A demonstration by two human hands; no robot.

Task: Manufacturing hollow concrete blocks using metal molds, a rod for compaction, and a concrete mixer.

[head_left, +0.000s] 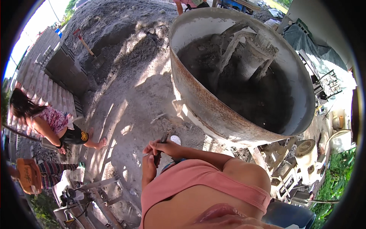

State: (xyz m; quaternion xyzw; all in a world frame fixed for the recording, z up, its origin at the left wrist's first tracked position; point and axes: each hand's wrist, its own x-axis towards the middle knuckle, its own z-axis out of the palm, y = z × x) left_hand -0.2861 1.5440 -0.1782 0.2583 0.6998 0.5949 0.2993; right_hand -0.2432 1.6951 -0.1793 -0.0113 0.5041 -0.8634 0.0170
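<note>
My right hand [166, 147] is closed around a dark, narrow stick-like piece [163, 139], whose upper end pokes out past the fingers. Against its lower part my left hand [149, 165] is also closed, and the fingers of both hands meet. What kind of thing the piece is, I cannot make out. Beyond my hands, to the right, stands a big round mixer drum [213, 112] with a rusty rim. Inside it a mortar-caked hub with arms [253, 57] rises from dark grey material [248, 103]. The drum and my hands are apart.
A person [47, 122] in a patterned top bends at the left; another in orange [28, 175] is at the lower left. A shovel [87, 45] stands by the sand heap [110, 23] near stacked blocks [63, 68]. Wooden framing [282, 168] lies right of me.
</note>
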